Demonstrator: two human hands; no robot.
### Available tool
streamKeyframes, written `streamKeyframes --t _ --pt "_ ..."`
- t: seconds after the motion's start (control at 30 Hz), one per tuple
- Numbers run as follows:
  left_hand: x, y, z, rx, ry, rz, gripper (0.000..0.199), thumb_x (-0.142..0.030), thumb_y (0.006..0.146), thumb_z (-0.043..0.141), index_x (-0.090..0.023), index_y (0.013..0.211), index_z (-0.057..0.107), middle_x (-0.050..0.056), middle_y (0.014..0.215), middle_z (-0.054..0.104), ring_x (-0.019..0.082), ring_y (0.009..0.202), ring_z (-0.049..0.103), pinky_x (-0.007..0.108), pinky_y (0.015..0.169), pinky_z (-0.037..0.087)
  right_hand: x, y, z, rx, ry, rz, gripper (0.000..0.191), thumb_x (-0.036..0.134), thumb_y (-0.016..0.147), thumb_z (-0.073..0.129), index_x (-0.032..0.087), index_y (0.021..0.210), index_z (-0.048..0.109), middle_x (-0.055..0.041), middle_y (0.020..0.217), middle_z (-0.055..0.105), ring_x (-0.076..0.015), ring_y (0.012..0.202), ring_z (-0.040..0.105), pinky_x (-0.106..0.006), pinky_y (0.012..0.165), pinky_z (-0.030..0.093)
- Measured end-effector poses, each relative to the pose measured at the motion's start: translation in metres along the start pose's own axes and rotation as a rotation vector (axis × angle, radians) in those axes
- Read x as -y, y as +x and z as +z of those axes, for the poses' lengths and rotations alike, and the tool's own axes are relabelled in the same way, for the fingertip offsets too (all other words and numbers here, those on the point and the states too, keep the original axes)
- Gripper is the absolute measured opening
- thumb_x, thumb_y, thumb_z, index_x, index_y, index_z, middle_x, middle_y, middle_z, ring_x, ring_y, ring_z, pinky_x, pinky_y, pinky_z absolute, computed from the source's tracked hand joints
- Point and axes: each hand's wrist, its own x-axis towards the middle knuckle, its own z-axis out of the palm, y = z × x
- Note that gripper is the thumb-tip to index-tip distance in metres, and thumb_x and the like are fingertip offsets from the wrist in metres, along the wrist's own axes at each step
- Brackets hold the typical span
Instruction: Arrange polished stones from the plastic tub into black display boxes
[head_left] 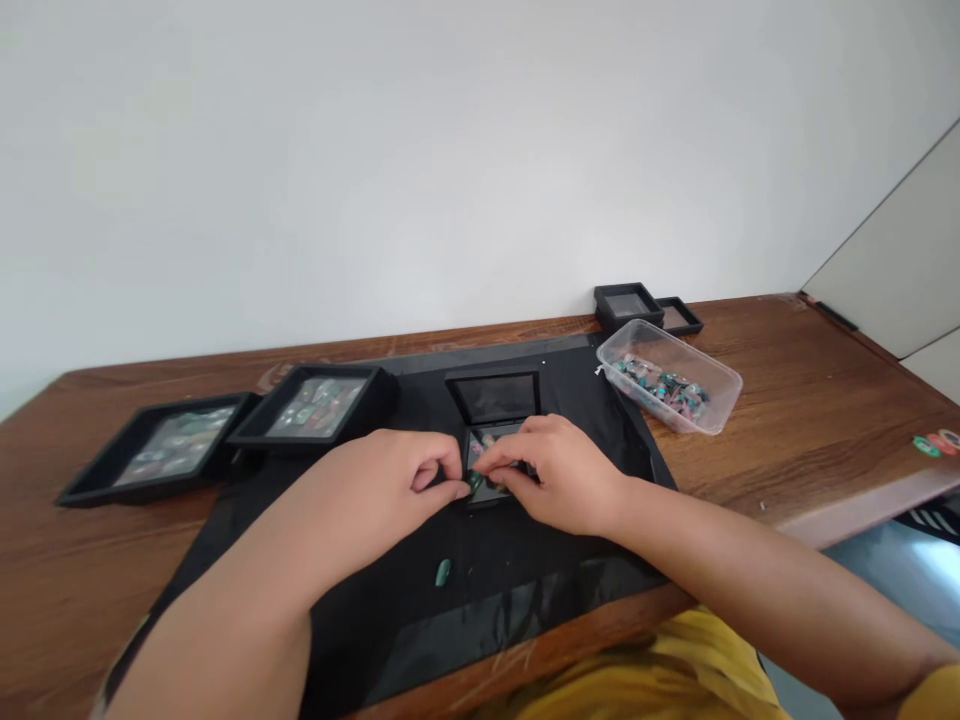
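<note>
Left hand (427, 475), narrow, at one green piece (474, 482); right hand (551, 470) likewise narrow; holds unclear. One open black case (499, 398) beneath both.

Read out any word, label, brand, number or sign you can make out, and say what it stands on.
No readable text in this view.
Small round coloured pieces at far right: any print is too small to read.
Clear plastic tub, open black case: no lettering seen.
</note>
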Motion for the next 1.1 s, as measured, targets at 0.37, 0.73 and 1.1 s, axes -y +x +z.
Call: streamKeyframes --t 0.37,0.73,1.1 --pt "-0.002 0.004 0.000 -0.019 -0.011 0.026 0.019 -0.043 0.080 0.064 -0.030 0.067 0.069 -0.001 0.057 0.056 0.018 0.051 0.051 0.034 0.052 0.032 0.003 -0.009 -0.022 -0.019 -0.022 -0.048 0.025 0.014 0.090 0.075 0.023 0.114 0.075 -0.0012 0.114 0.083 -0.0223 0.099 0.070 -0.037 0.092 0.046" --pt "-0.009 0.004 0.001 -0.005 0.042 0.025 0.019 -0.040 0.084 0.058 -0.028 0.070 0.065 -0.002 0.059 0.055 0.018 0.053 0.050 0.033 0.055 0.029 -0.003 -0.005 -0.013 0.126 -0.139 -0.115 0.021 0.012 0.095 0.070 0.024 0.108 0.081 -0.0011 0.096 0.082 -0.0191 0.089 0.062 -0.034 0.081 0.036" --pt "-0.012 0.004 0.006 -0.026 0.044 0.050 0.021 -0.039 0.085 0.057 -0.026 0.069 0.057 -0.003 0.057 0.055 0.017 0.052 0.051 0.032 0.053 0.027 -0.005 -0.003 -0.012 0.117 -0.144 -0.091 0.027 0.013 0.094 0.071 0.024 0.117 0.078 -0.0017 0.102 0.082 -0.0204 0.095 0.064 -0.035 0.086 0.037"
